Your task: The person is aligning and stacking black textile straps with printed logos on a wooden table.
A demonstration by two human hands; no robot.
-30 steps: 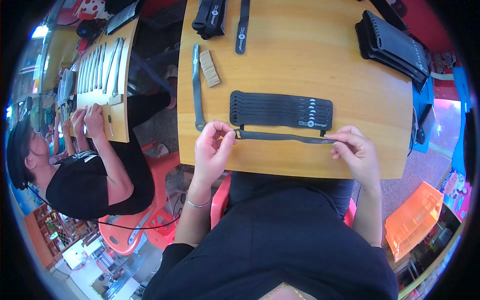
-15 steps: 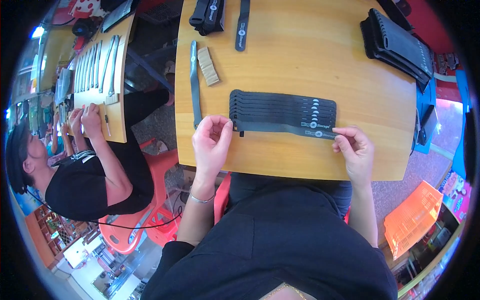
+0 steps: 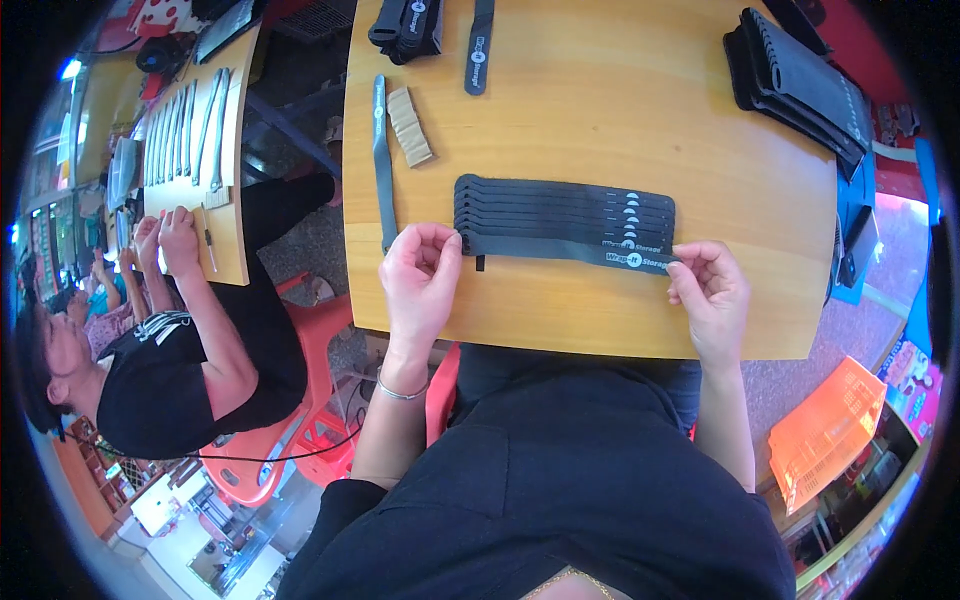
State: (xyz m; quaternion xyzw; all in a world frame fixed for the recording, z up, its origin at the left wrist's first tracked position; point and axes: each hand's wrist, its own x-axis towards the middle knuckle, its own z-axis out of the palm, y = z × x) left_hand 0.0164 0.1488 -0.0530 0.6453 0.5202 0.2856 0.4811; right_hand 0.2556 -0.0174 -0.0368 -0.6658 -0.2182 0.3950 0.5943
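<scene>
A row of overlapping black fabric straps (image 3: pixel 560 208) lies fanned on the wooden table in front of me, their edges stepped toward me. Along its near side runs one more black strap (image 3: pixel 545 249) with white lettering, stretched nearly straight. My left hand (image 3: pixel 420 288) is closed at this strap's left end, thumb and forefinger pinched together. At its right end my right hand (image 3: pixel 714 302) pinches the tip. A small dark tab (image 3: pixel 480 264) sticks out below the strap near my left fingers.
On the wooden table (image 3: pixel 600 120), single straps (image 3: pixel 384 165) and a folded tan piece (image 3: pixel 409 128) lie left; a strap bundle (image 3: pixel 405 32) sits at the back, a thick strap stack (image 3: pixel 800 90) at back right. A person (image 3: pixel 160 375) works at the left table; an orange basket (image 3: pixel 828 437) stands right.
The held strap has shifted slightly away from me and left, now lying closer over the row's near edge and covering the lettering beneath. Both hands keep their pinch.
</scene>
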